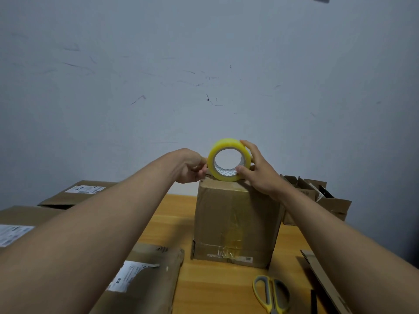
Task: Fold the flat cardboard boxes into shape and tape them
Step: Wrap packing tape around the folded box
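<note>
Standing on a wooden table (204,288) against a scuffed grey wall (158,75), the upright box (235,223) carries a yellow tape roll (229,160) on top; the right hand (260,173) grasps the roll, the left hand (192,168) pinches at its edge. Scissors (271,293) lie nearby.

Shipping labels (85,189) seemingly illegible

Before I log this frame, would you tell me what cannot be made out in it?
Head view:
- Box top: hidden behind the tape roll and both hands.
- Left hand grip: fingertips hidden behind the roll; a pulled tape end is unclear.
- Scissors: blades cut off by the bottom edge.
- Label text: too small.
</note>
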